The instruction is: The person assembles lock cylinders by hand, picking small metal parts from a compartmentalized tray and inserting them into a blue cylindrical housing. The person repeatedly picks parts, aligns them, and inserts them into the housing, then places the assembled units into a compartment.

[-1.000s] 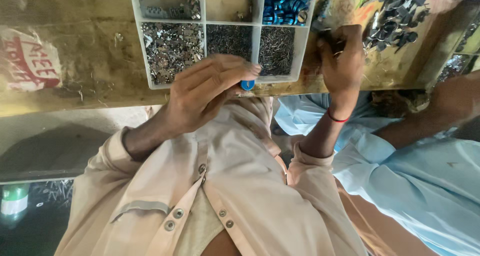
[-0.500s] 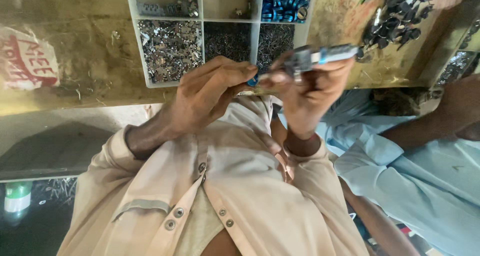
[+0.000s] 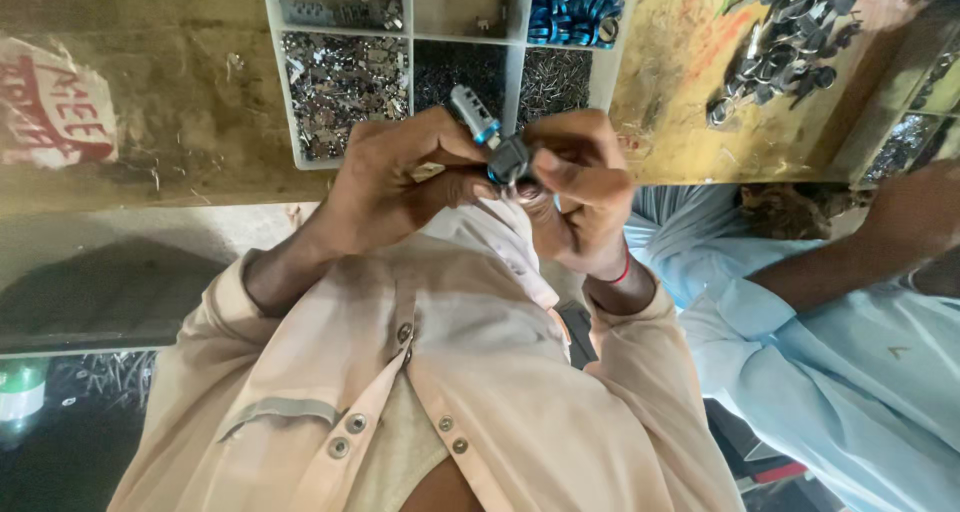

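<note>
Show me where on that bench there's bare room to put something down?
Bare wood lies between the red-printed wrapper and the compartment tray, and between the tray and the dark parts pile. The tray's compartments are mostly full, and both hands crowd its front edge.

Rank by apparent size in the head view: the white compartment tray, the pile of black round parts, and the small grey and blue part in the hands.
1. White plastic compartment tray, cut off by the frame.
2. Pile of black round parts on the bench.
3. Small grey and blue part, smallest although nearest the camera.
</note>
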